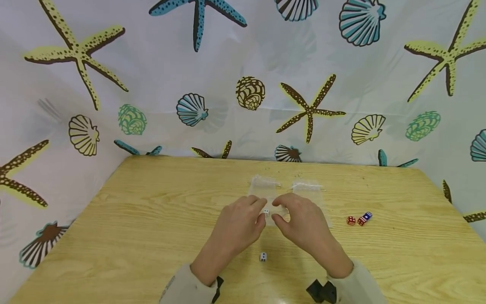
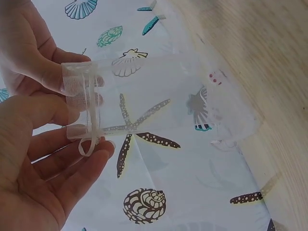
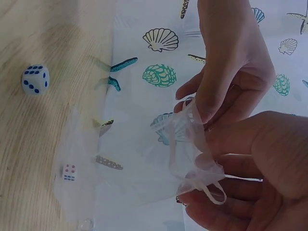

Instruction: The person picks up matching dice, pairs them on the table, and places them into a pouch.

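Observation:
A sheer white drawstring pouch (image 2: pixel 159 82) hangs mouth up between my two hands, with a small white die (image 3: pixel 69 172) showing through its bottom. My left hand (image 1: pixel 239 219) pinches one side of the mouth, and my right hand (image 1: pixel 301 219) holds the other side. A loop of white ribbon (image 3: pixel 214 192) dangles from the mouth by my right fingers. Both hands' fingertips are partly covered by the thin fabric in the wrist views. On the table in front of me, between my forearms, lies another white die (image 1: pixel 263 256) with dark blue pips.
Two more sheer pouches (image 1: pixel 309 185) lie flat on the wooden table (image 1: pixel 159 202) behind my hands. To the right are red dice (image 1: pixel 351 220) and a blue die (image 1: pixel 367 216). A cloth (image 1: pixel 228 122) printed with shells and starfish hangs along the table's back edge.

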The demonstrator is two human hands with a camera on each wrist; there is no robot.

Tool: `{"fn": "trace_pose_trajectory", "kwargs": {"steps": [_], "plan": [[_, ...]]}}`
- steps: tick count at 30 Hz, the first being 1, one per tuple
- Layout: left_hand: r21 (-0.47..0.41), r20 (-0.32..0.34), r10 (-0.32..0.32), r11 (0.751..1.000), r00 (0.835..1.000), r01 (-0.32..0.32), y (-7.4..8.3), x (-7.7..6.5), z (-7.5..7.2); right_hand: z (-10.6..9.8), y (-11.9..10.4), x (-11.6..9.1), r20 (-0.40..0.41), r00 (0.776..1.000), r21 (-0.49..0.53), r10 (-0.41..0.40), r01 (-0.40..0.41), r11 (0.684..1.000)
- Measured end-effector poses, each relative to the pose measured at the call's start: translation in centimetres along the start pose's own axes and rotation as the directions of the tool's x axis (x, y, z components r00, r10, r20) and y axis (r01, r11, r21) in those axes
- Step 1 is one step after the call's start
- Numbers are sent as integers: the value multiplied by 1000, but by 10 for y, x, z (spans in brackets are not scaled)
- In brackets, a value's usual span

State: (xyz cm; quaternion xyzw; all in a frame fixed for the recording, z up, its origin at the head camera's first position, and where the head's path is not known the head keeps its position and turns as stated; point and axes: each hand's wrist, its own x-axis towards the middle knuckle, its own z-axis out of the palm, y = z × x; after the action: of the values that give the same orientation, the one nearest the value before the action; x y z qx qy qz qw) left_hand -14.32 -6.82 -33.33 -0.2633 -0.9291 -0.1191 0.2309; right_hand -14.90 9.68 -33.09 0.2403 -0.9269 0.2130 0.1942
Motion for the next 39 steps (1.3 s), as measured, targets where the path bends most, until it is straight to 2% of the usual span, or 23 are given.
{"fn": "trace_pose_trajectory", "kwargs": {"steps": [5, 10, 14, 18, 23, 30, 34, 39], "plan": [[10, -8, 12, 1000, 1000, -12, -1, 1, -1, -5, -3, -1, 6, 1000, 5, -9, 9, 1000], [21, -19, 22, 1000, 1000, -22, -3, 1, -1, -18, -11, -4, -23, 999, -9, -35, 34, 999], [22, -19, 24, 999, 1000, -24, -4, 3, -1, -27, -21, -11, -28, 998, 11, -58, 58, 998], [19, -16, 13, 1000, 1000, -12, -5, 3, -2, -26, -28, -22, -5, 995, 49, -99, 99, 994], [20, -23, 7, 1000, 1000, -6, -6, 3, -3, -13, -30, -32, 67, 988, 98, -141, 134, 986], [2, -9, 4, 1000, 1000, -4, -5, 2, -1, 12, -23, -38, 236, 965, 205, -114, 66, 977], [4, 4, -5, 1000, 1000, 5, -3, 1, 1, 23, -19, -40, 309, 945, 199, -105, 43, 979], [5, 12, -4, 1000, 1000, 4, -2, 0, 1, 32, -16, -40, 349, 933, 165, -90, 34, 986]]}}
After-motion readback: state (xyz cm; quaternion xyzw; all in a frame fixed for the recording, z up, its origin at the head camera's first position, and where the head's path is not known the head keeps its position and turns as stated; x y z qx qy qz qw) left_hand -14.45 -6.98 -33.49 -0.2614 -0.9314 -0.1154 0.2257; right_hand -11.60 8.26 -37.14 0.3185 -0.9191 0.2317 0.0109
